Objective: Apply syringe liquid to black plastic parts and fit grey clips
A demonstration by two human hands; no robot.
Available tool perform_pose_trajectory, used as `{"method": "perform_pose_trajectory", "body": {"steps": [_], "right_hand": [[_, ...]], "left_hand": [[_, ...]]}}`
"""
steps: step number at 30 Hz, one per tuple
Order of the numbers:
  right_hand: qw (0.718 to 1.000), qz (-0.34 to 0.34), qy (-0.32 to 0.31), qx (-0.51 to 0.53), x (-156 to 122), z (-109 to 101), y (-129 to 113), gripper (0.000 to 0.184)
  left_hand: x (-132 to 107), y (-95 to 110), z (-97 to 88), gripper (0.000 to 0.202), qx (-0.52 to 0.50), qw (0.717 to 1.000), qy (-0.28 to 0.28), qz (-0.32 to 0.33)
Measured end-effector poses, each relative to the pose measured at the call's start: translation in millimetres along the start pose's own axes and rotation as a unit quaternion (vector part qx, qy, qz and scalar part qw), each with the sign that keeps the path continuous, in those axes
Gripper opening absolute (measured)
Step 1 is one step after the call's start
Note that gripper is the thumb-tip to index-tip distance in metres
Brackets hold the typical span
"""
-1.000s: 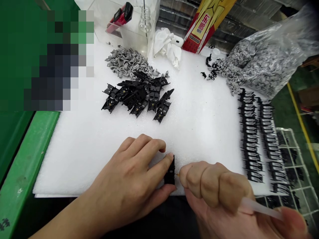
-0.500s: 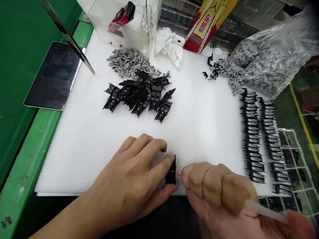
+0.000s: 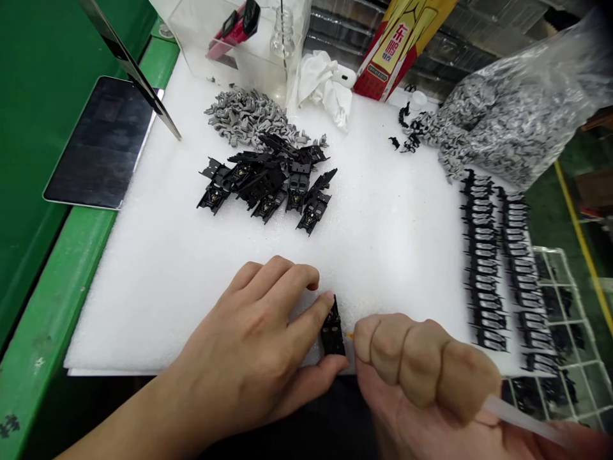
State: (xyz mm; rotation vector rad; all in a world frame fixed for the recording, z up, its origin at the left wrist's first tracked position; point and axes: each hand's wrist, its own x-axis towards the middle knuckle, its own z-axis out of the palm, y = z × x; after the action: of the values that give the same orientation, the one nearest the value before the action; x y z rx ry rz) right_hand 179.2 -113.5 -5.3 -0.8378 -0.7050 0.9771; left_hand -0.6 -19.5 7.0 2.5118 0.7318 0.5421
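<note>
My left hand pinches a small flat black plastic part by its ends, index finger on top and thumb at the bottom, at the front edge of the white foam sheet. Just right of that part, my right hand is wrapped round a slim tool. The tool's translucent whitish end sticks out behind the fist and a small orange tip shows in front, a little apart from the black part. The rest of the tool is hidden by my fingers.
Black assemblies lie piled ahead, before a heap of grey pieces. Rows of finished-looking black-and-grey parts line the right side. A plastic bag of grey pieces, a clear box, tweezers and a tablet stand around.
The black part has turned slightly, showing more of its slotted face. My right hand and its tool tip have drawn a little to the right, away from it.
</note>
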Motion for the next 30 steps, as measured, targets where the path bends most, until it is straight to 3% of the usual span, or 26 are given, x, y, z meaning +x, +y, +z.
{"method": "perform_pose_trajectory", "body": {"steps": [17,30], "right_hand": [[1.000,0.027,-0.001,-0.010,-4,3,-6,0.061],[0.991,0.043,-0.033,-0.119,7,17,-13,0.068]], "left_hand": [[1,0,0.2,0.040,0.010,1.000,0.003,-0.003],[-2,-1,0.5,0.040,0.021,1.000,-0.001,0.004]]}}
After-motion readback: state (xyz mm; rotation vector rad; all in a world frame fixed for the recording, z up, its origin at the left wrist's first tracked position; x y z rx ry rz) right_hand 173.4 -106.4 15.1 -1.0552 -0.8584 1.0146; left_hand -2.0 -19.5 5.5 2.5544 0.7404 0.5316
